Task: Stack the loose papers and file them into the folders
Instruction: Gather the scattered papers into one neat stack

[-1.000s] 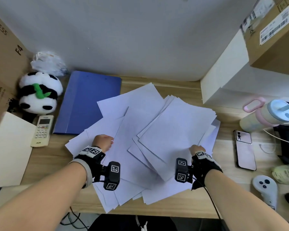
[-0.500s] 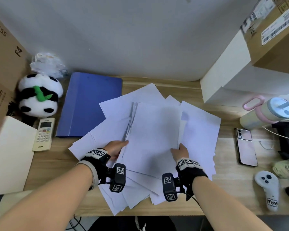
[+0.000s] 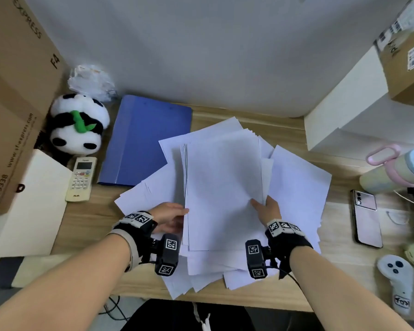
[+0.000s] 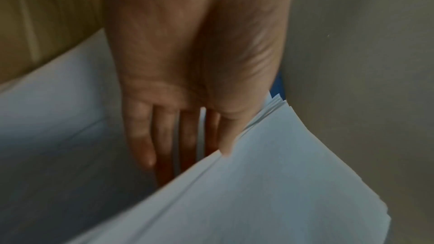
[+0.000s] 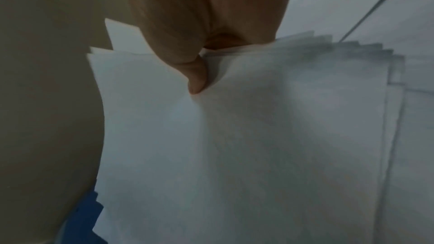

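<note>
A stack of white papers [image 3: 222, 194] stands lengthwise at the desk's middle, lifted off several loose sheets [image 3: 299, 187] still fanned out under and beside it. My right hand [image 3: 265, 209] pinches the stack's lower right edge, thumb [image 5: 197, 77] on top and fingers hidden beneath. My left hand [image 3: 170, 216] lies at the stack's left edge with straight fingers [image 4: 164, 136] reaching behind the papers [image 4: 281, 183]. A closed blue folder [image 3: 146, 139] lies flat at the back left, partly under the sheets.
A panda plush [image 3: 78, 125], a remote [image 3: 81, 179] and a cardboard box [image 3: 12, 103] crowd the left, with a cream folder [image 3: 29, 206] in front. On the right are a white box [image 3: 344, 115], a bottle [image 3: 392, 170], a phone [image 3: 367, 218] and a controller [image 3: 396, 278].
The slanted pile on the right has been gathered into one straight stack at the centre. Both hands moved inward, the right one leftward, and now sit at the stack's two sides.
</note>
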A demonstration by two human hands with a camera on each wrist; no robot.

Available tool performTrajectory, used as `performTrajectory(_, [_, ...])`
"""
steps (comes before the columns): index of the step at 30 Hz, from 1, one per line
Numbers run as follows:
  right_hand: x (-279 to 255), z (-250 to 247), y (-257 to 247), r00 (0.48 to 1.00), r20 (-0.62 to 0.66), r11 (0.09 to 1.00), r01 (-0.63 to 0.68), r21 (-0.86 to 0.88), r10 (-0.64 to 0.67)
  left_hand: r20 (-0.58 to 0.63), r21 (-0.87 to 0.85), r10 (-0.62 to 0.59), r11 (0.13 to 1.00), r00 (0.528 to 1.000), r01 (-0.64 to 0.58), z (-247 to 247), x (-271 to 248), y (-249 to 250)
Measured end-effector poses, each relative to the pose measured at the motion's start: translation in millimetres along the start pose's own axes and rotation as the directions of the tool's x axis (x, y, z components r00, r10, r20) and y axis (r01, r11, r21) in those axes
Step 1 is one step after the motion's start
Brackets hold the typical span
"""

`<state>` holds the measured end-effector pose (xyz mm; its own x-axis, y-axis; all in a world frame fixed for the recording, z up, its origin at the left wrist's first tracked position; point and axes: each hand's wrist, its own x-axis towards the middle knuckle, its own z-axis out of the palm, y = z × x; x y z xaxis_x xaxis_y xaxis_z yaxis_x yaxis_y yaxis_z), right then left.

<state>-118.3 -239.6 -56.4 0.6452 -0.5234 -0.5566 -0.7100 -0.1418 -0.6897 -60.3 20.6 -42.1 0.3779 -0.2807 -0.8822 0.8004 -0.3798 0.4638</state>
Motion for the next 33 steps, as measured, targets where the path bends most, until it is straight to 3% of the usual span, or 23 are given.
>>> performTrajectory(2, [6.0, -5.2, -6.8, 1.0, 0.023, 0.998, 0.02, -0.057, -0.019, -0.222, -0.081, -0.017, 0.997, 0.975, -0.001, -13.9, 1.0, -0.9])
performTrajectory(4, [10.7, -9.5, -12.4, 0.999, 0.05, 0.991, 0.021, -0.131, -0.015, -0.46, -0.113, -0.01, 0.992, 0.888, -0.047, -35.0, 3.6, -7.5])
performTrajectory(6, [15.7, -9.3, -14.5, 0.995, 0.102, 0.98, 0.012, -0.199, 0.009, -0.566, -0.125, -0.051, 0.992, 0.823, -0.025, -56.8, 13.4, -21.9])
performTrajectory(7, [16.8, -7.0, -15.0, 0.992, 0.127, 0.973, 0.011, -0.232, 0.019, -0.564, -0.157, -0.091, 0.988, 0.821, 0.001, -60.1, 14.0, -26.2])
performTrajectory(11, [17.7, 14.6, -13.7, 0.99, 0.14, 0.955, 0.031, -0.295, 0.011, -0.397, -0.269, -0.199, 0.959, 0.896, 0.094, -48.4, -0.6, -32.5])
performTrajectory(19, [2.6, 43.8, -12.7, 0.961, 0.275, 0.967, 0.05, -0.251, 0.021, -0.218, -0.313, -0.086, 0.95, 0.972, 0.014, -23.6, 1.7, -37.9])
performTrajectory(23, [-6.9, 49.2, -5.1, 0.943, 0.331, 0.973, 0.1, -0.206, -0.027, -0.188, -0.312, -0.022, 0.949, 0.982, -0.038, -3.0, -2.1, -36.3])
performTrajectory(28, [-10.5, 18.2, -30.6, 0.974, 0.163, 0.984, 0.143, 0.111, -0.16, -0.254, -0.287, 0.217, 0.914, 0.943, -0.288, 5.9, -18.0, 3.6])
performTrajectory(31, [-14.7, -10.4, -68.8, 0.968, 0.064, 0.911, 0.205, 0.356, -0.243, -0.343, -0.19, 0.426, 0.841, 0.837, -0.506, 14.8, -35.8, 52.2])
performTrajectory(33, [-19.6, -26.8, -90.1, 0.955, 0.022, 0.855, 0.256, 0.451, -0.297, -0.388, -0.099, 0.508, 0.806, 0.769, -0.583, 23.2, -45.0, 79.1])
